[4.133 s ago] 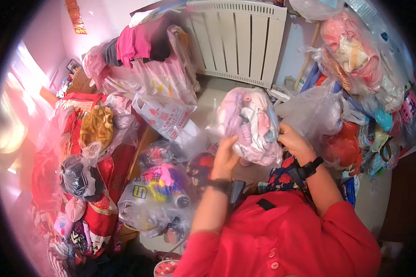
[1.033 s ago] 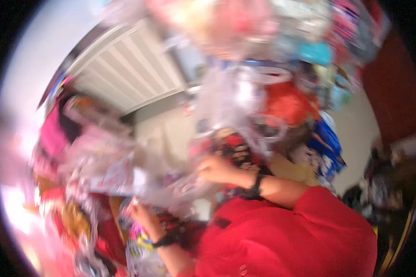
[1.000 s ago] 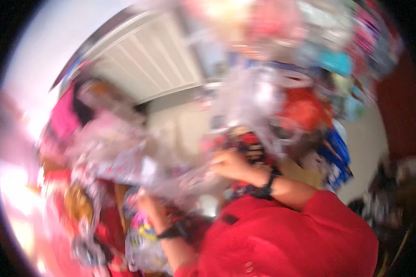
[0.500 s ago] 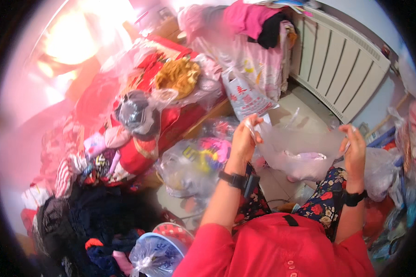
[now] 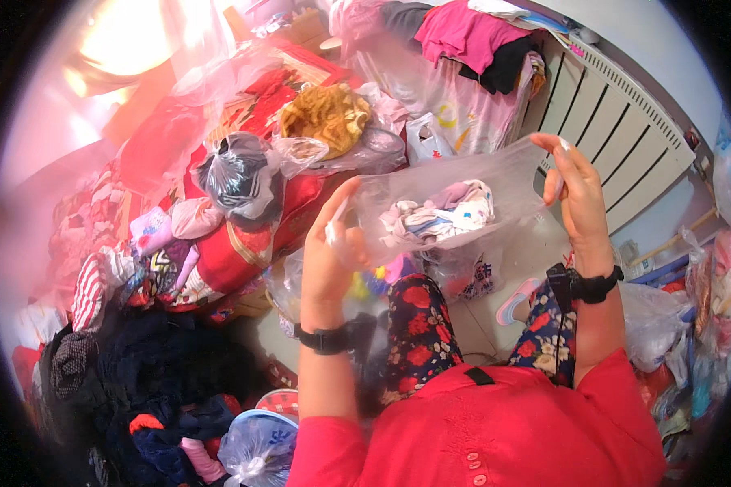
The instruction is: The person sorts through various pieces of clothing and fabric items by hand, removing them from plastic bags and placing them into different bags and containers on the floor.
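Stretched between my hands is a clear plastic bag point(image 5: 365, 213), raised above my lap with its mouth pulled wide. Folded cloth items point(image 5: 451, 209), white and pinkish with some blue, lie inside it. My left hand point(image 5: 333, 247) grips the bag's left edge, fingers partly behind the film. At the other edge, my right hand point(image 5: 575, 187) pinches the plastic between thumb and fingers. Dark bands circle both wrists. Below the bag, floral trousers point(image 5: 418, 333) cover my legs.
On the left, a bed point(image 5: 296, 203) carries clothes, bagged items and a brown cloth point(image 5: 326, 122). Dark clothes point(image 5: 170, 365) heap at lower left beside a blue basin point(image 5: 280, 426). A radiator point(image 5: 617, 122) stands at far right; plastic bags point(image 5: 654, 316) crowd the right side.
Both hands have moved left with the bag, which is now tilted so the cloth inside shows clearly. The view has shifted too.
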{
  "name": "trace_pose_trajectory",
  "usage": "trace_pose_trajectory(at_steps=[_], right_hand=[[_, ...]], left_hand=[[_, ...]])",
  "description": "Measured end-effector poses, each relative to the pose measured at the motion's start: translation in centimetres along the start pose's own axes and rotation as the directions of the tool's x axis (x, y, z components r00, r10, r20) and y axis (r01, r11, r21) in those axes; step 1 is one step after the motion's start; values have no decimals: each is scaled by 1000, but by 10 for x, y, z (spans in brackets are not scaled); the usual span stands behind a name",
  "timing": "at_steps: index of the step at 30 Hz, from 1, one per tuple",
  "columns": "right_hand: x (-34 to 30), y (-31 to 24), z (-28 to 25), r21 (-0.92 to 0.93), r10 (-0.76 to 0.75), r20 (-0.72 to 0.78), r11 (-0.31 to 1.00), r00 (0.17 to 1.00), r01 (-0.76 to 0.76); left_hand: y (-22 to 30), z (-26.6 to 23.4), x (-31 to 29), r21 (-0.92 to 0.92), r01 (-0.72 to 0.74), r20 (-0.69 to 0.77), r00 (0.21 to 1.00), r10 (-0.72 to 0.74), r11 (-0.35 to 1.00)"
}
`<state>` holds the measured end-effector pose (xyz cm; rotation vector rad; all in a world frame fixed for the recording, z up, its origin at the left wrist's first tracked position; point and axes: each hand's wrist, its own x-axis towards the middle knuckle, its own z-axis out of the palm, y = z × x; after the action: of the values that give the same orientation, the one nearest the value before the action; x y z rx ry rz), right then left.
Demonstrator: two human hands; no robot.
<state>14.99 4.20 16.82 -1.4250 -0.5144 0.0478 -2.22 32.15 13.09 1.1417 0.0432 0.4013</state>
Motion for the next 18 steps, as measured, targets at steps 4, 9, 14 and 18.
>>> trace_pose_trajectory(at_steps=[4,9,14,18], right_hand=[[10,-9,-5,17,-10,49,1000,999,9],[26,-17,-16,-33,-40,46,999,998,42],[16,-32,-49,-89,-82,38,992,996,85],[4,-43,-72,-145,-133,37,980,990,137]], left_hand=[[0,0,3,22,-78,6,997,78,997],[-7,10,24,-179,-39,93,994,57,983],[-14,37,27,-190,-39,117,991,62,981],[-12,63,31,-267,6,155,987,37,964]])
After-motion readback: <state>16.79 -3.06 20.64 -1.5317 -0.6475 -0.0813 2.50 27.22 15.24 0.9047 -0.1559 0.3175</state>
